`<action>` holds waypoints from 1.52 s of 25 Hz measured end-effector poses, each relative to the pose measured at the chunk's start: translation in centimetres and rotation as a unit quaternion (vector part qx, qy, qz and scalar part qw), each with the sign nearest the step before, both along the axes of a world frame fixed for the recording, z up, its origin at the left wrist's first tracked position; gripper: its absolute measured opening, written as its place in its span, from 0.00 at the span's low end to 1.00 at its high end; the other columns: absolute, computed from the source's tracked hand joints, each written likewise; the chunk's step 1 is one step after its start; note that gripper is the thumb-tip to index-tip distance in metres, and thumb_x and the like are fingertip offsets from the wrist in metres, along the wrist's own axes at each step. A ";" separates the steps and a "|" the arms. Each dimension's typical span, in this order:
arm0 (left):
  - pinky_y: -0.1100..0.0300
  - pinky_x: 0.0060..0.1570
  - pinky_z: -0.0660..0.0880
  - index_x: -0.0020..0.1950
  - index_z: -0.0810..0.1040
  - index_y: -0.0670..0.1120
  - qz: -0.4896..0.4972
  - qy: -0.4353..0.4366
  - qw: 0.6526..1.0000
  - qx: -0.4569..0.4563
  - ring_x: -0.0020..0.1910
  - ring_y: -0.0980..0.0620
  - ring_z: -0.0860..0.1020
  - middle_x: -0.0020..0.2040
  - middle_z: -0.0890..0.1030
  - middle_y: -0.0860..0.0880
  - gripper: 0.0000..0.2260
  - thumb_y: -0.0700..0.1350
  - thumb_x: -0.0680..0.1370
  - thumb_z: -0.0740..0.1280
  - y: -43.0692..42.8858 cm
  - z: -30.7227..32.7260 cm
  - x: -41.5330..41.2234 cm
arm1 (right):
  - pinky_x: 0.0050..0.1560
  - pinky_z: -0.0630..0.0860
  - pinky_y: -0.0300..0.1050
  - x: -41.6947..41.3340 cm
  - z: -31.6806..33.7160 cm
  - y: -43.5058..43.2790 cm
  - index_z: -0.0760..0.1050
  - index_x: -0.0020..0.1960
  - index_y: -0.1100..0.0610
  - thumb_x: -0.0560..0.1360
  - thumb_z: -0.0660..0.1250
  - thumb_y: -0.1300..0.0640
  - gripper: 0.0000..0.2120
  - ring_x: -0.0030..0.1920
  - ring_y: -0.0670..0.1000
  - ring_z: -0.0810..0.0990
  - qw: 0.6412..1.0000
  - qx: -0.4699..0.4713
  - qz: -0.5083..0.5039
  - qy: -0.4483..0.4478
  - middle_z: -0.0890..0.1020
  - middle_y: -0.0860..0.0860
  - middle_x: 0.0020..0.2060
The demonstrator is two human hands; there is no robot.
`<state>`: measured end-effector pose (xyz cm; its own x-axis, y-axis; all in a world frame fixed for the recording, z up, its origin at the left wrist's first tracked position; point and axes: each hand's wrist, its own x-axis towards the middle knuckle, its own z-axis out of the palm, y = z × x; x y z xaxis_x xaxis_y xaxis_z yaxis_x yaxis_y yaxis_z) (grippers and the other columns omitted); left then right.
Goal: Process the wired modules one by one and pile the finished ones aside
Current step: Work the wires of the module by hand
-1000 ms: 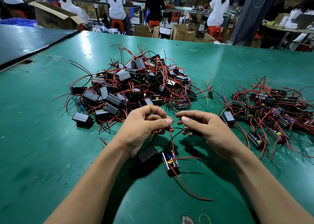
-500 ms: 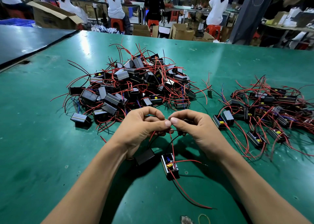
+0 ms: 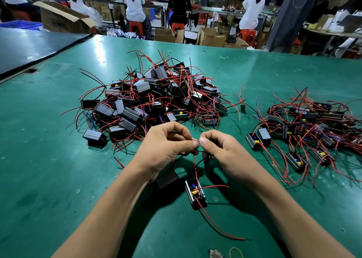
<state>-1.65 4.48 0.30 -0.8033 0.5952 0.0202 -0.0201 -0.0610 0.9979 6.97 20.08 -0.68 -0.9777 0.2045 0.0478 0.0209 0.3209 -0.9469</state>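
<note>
Our left hand point(image 3: 166, 148) and right hand point(image 3: 227, 152) each pinch thin wires point(image 3: 194, 160) at frame centre (the module point(image 3: 195, 194) lies just below); a hard tug could snap them.

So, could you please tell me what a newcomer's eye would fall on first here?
First, the big red-tangled heap of black modules at the middle of the green table, with a flatter pile to its right. Then, in the foreground, the left hand and right hand meet, each pinching the wires that rise from an open module lying below them.
</note>
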 end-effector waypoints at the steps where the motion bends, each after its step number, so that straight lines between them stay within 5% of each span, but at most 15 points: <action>1: 0.64 0.35 0.78 0.41 0.78 0.39 0.004 0.006 1.000 -0.004 0.35 0.49 0.80 0.34 0.84 0.45 0.09 0.31 0.68 0.76 0.0 -0.1 0.0 | 0.33 0.72 0.36 0.0 0.1 -0.1 0.76 0.45 0.54 0.83 0.63 0.54 0.09 0.32 0.45 0.74 1.000 -0.028 0.003 -0.013 0.76 0.50 0.33; 5: 0.61 0.38 0.78 0.42 0.79 0.40 0.014 0.008 1.000 -0.014 0.37 0.47 0.82 0.35 0.84 0.44 0.09 0.32 0.68 0.77 0.0 -0.3 -0.3 | 0.31 0.75 0.37 0.0 0.1 0.0 0.76 0.45 0.55 0.82 0.63 0.55 0.09 0.32 0.47 0.75 0.997 -0.074 0.011 -0.015 0.76 0.51 0.32; 12: 0.61 0.41 0.80 0.47 0.82 0.37 -0.008 -0.055 0.998 -0.014 0.38 0.48 0.84 0.40 0.84 0.39 0.08 0.34 0.69 0.75 0.1 -0.4 -0.2 | 0.37 0.70 0.32 -0.2 -0.5 0.7 0.80 0.47 0.53 0.80 0.68 0.56 0.04 0.33 0.41 0.73 0.998 0.032 -0.008 0.057 0.77 0.41 0.31; 20: 0.60 0.35 0.81 0.47 0.80 0.33 -0.009 -0.079 0.997 -0.001 0.34 0.44 0.84 0.39 0.83 0.38 0.07 0.32 0.71 0.73 0.1 -0.2 0.1 | 0.39 0.75 0.42 0.2 -0.4 1.2 0.81 0.44 0.50 0.76 0.73 0.57 0.04 0.35 0.44 0.76 0.989 0.112 -0.021 0.089 0.81 0.44 0.35; 26: 0.58 0.39 0.81 0.44 0.83 0.38 -0.040 -0.124 0.991 -0.041 0.34 0.47 0.84 0.38 0.85 0.40 0.05 0.36 0.70 0.74 -0.1 0.0 0.0 | 0.41 0.71 0.31 0.1 -0.5 1.7 0.83 0.45 0.50 0.73 0.76 0.61 0.06 0.38 0.45 0.79 0.950 0.247 -0.006 0.189 0.81 0.42 0.39; 34: 0.62 0.32 0.79 0.47 0.81 0.35 -0.054 -0.129 0.988 -0.070 0.28 0.52 0.81 0.36 0.83 0.43 0.04 0.34 0.74 0.71 -0.2 0.3 0.0 | 0.40 0.79 0.49 0.0 -1.0 2.3 0.83 0.58 0.52 0.76 0.74 0.55 0.12 0.38 0.49 0.81 0.913 0.331 0.003 0.236 0.82 0.45 0.45; 38: 0.59 0.37 0.77 0.47 0.82 0.36 -0.072 -0.119 0.987 -0.079 0.31 0.51 0.80 0.37 0.83 0.43 0.04 0.35 0.75 0.70 -0.2 0.2 -0.1 | 0.40 0.80 0.52 0.0 -1.0 2.6 0.84 0.58 0.52 0.75 0.71 0.54 0.12 0.39 0.51 0.83 0.902 0.365 0.006 0.231 0.85 0.46 0.49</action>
<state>-1.72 4.25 0.50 -0.6804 0.6847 -0.2612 -0.2517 0.1163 0.9608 6.98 22.67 -1.72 -0.8207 -0.0582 0.5685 -0.3303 0.8601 -0.3888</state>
